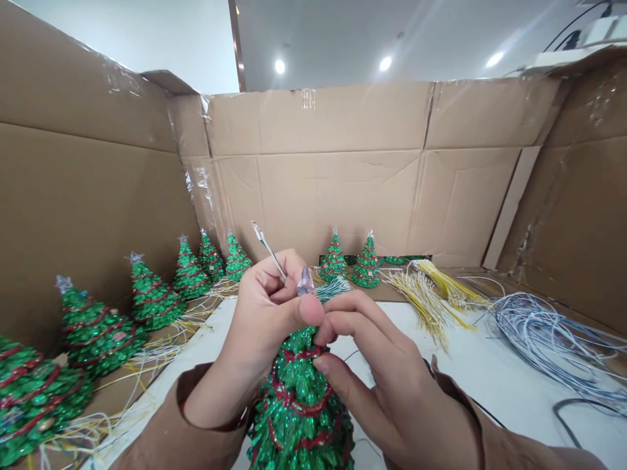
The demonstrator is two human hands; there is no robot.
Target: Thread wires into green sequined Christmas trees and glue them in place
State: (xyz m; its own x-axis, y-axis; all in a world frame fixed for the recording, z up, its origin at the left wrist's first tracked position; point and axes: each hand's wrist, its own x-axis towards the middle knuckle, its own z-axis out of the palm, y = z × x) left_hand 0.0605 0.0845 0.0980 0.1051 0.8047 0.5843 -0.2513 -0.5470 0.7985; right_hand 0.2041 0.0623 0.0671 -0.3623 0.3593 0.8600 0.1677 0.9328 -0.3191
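A glittery green Christmas tree (313,411) with red garland stands upright in front of me, its lower part cut off by the frame edge. My left hand (274,300) is closed at its top, the thumb beside the clear star (305,282). A thin wire (268,245) with a white end sticks up out of my left fist. My right hand (382,365) has its thumb and fingertips pressed on the upper right side of the tree, just below the tip. Whatever lies between those fingertips is hidden.
More decorated trees (151,294) line the left side, and two small trees (369,264) stand at the back. Bundles of yellow and white wires (424,300) and a blue-white wire coil (533,339) lie right. Cardboard walls (318,189) enclose the white table (470,365).
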